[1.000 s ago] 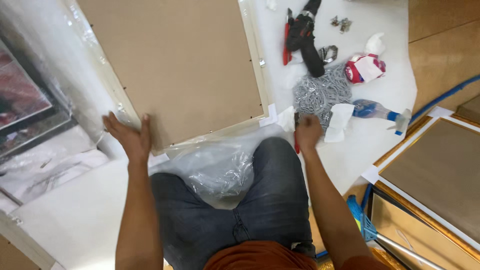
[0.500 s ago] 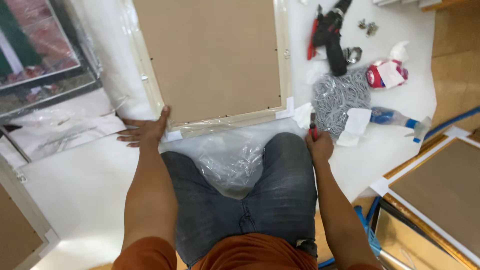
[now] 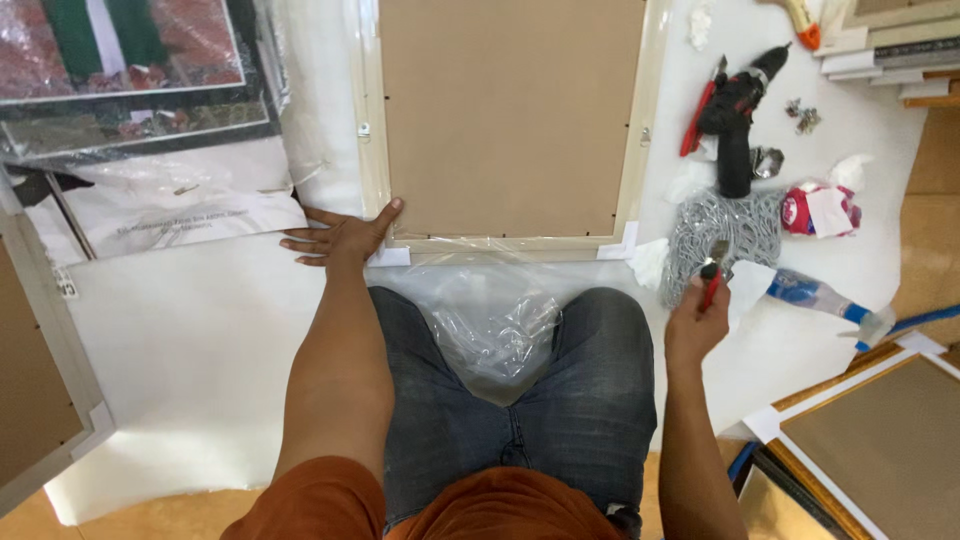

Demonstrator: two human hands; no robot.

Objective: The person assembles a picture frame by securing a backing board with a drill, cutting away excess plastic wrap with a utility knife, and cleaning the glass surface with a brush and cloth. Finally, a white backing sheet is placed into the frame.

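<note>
Left hand: the left hand (image 3: 340, 238) lies flat with fingers spread, pressing on the near left corner of the picture frame (image 3: 512, 245).
Right hand: the right hand (image 3: 698, 318) is closed around a small red-handled tool (image 3: 713, 280) — its metal tip points up, just beside the coil of wire (image 3: 722, 232).
Frame: face down on the white sheet (image 3: 190, 340), brown backing board (image 3: 510, 110) up, its near edge right in front of the knees, with crumpled clear plastic wrap (image 3: 495, 325) between.
Nearby: a drill (image 3: 735, 115), a spray bottle (image 3: 815, 296) and a red and white roll (image 3: 820, 208) lie to the right.
Risk: only one corner is pinned, so the frame could pivot under a push from the right — likely scuffing its wood.
Risk: the tool tip could snag the wire or gouge the backing if it slips.
</note>
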